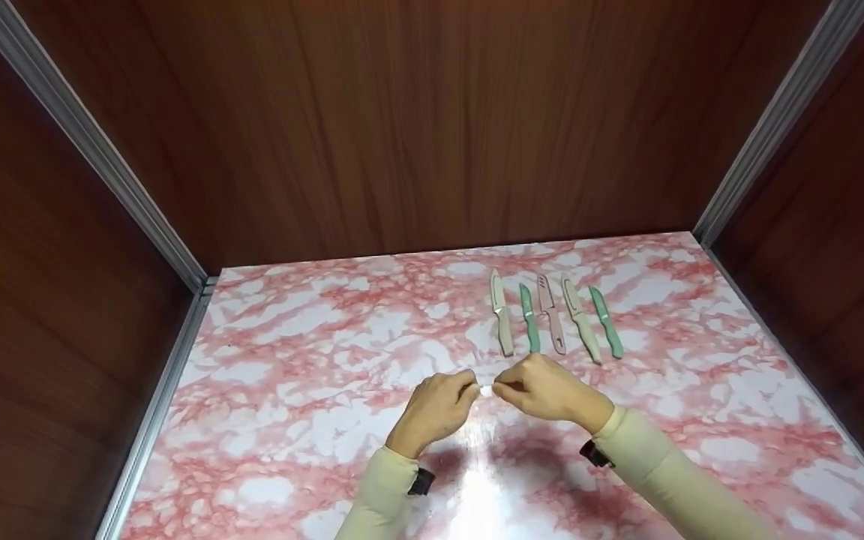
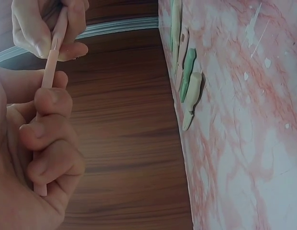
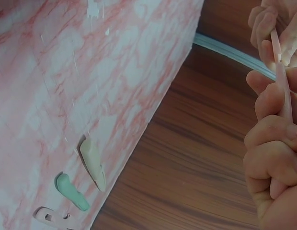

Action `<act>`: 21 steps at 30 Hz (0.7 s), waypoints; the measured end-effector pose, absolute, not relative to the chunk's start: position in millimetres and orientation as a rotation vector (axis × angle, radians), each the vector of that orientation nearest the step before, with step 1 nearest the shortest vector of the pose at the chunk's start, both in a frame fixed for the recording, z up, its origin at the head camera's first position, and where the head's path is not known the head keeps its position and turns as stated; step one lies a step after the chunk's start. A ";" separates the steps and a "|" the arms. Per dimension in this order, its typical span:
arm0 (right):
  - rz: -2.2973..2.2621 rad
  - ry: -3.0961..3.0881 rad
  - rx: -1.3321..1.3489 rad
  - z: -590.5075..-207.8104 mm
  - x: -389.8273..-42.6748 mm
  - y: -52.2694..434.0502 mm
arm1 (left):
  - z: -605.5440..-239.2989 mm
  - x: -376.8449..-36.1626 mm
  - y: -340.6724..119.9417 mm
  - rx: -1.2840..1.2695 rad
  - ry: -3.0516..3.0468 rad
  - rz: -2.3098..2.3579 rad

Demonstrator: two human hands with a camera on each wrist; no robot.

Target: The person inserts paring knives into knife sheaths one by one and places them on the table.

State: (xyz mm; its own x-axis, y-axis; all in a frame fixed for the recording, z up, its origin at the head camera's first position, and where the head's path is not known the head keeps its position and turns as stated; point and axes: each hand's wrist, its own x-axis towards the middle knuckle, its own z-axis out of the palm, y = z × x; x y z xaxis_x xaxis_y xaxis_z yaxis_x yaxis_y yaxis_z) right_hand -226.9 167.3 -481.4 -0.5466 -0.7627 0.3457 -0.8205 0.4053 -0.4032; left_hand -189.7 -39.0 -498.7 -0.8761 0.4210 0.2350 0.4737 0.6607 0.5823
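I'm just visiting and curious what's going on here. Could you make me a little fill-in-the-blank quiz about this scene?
1. Both hands, the left hand and the right hand, hold one slim ____-coloured piece between them.
2. On the marble-patterned table lie ____ knife-shaped items in a row.
3. That row lies closer to the person's ____ hand.

Missing words: pink; five; right
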 end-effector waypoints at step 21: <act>0.775 -2.609 1.428 -495.0 -232.4 173.9 | -504.7 -195.4 -41.5 -0.773 -2.882 -1.110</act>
State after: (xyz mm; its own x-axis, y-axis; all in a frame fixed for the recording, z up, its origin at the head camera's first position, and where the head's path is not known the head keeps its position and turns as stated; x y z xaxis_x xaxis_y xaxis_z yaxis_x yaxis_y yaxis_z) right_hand -232.4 173.9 -495.0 -0.5663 -0.7708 0.2919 -0.8050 0.4415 -0.3962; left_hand -195.4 -41.5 -504.7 -0.8813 0.4540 0.1313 0.4247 0.6391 0.6412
